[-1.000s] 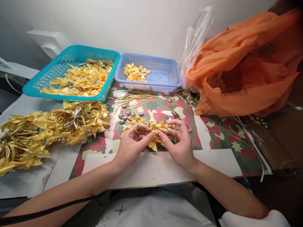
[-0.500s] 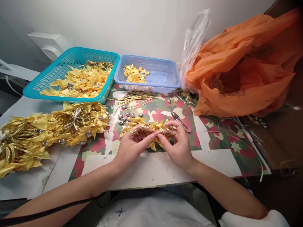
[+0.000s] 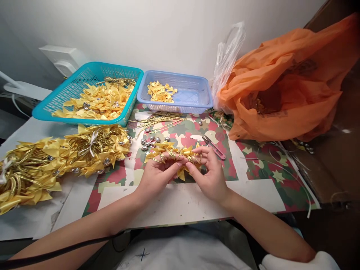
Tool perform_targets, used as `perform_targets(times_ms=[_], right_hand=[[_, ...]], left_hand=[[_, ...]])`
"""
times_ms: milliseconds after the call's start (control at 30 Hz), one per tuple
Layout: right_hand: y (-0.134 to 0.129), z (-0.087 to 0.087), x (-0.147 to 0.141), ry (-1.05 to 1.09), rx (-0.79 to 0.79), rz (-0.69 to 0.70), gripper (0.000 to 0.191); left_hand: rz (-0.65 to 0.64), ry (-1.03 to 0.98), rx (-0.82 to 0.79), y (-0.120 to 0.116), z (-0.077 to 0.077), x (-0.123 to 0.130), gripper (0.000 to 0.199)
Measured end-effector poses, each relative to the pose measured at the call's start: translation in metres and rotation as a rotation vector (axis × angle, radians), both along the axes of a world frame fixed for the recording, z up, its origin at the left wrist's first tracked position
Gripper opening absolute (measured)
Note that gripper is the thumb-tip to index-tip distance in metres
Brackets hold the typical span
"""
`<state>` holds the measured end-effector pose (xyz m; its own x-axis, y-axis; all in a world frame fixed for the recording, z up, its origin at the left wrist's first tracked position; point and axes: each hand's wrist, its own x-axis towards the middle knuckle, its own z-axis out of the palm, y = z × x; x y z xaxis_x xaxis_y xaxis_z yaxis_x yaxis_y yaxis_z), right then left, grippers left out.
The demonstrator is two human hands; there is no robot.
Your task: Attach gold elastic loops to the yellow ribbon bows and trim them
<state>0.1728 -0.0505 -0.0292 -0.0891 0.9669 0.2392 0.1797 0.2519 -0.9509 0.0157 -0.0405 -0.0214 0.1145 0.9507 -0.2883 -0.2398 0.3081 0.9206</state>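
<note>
Between my hands is a bunch of yellow ribbon bows (image 3: 184,151) with gold cord loops, close above the table's front part. My left hand (image 3: 159,174) curls round its left side, the gold loops lying over the fingers. My right hand (image 3: 209,170) grips the right side, thumb and fingers bent in. The two thumbs nearly meet in the middle, and the spot between them is too small to make out. Several silver jingle bells (image 3: 152,139) lie just beyond my left hand. Small pink-handled scissors (image 3: 218,150) rest beyond my right hand.
A teal basket (image 3: 45,119) holds yellow bows and gold cords; a blue basket (image 3: 194,98) holds smaller bows. Tied bow bundles (image 3: 92,144) lie at left. Loose gold cords (image 3: 161,120) lie before the baskets. An orange bag (image 3: 284,86) stands at right, by a clear plastic bag (image 3: 227,63).
The view has shifted slightly, so the surroundings sit a little lower. My hands keep the same hold on the bow bunch, with only slight finger movement.
</note>
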Motion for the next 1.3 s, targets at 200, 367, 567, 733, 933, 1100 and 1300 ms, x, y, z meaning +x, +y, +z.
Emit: perform_targets(times_ms=[200, 367, 567, 733, 933, 1100, 1300], right_hand=[[0.001, 0.0, 0.002, 0.213, -0.167, 0.089, 0.023], [0.001, 0.0, 0.003, 0.28, -0.199, 0.128, 0.023], [0.001, -0.001, 0.003, 0.197, -0.149, 0.108, 0.02], [0.001, -0.002, 0.003, 0.146, -0.117, 0.085, 0.022], [0.001, -0.002, 0.003, 0.123, -0.114, 0.074, 0.026], [0.002, -0.001, 0.003, 0.139, -0.125, 0.092, 0.026], [0.002, 0.0, 0.002, 0.158, -0.125, 0.106, 0.021]], left_hand=[[0.025, -0.093, -0.02, 0.0, -0.009, -0.003, 0.017], [0.035, -0.086, -0.021, -0.001, -0.013, -0.005, 0.019], [0.048, -0.043, -0.036, -0.001, -0.011, -0.004, 0.022], [0.049, -0.056, -0.053, -0.001, -0.01, -0.003, 0.021], [0.038, -0.042, -0.041, -0.001, -0.01, -0.005, 0.02], [0.025, -0.017, -0.049, -0.001, -0.012, -0.007, 0.021], [0.048, 0.013, -0.071, -0.001, -0.011, -0.006, 0.026]])
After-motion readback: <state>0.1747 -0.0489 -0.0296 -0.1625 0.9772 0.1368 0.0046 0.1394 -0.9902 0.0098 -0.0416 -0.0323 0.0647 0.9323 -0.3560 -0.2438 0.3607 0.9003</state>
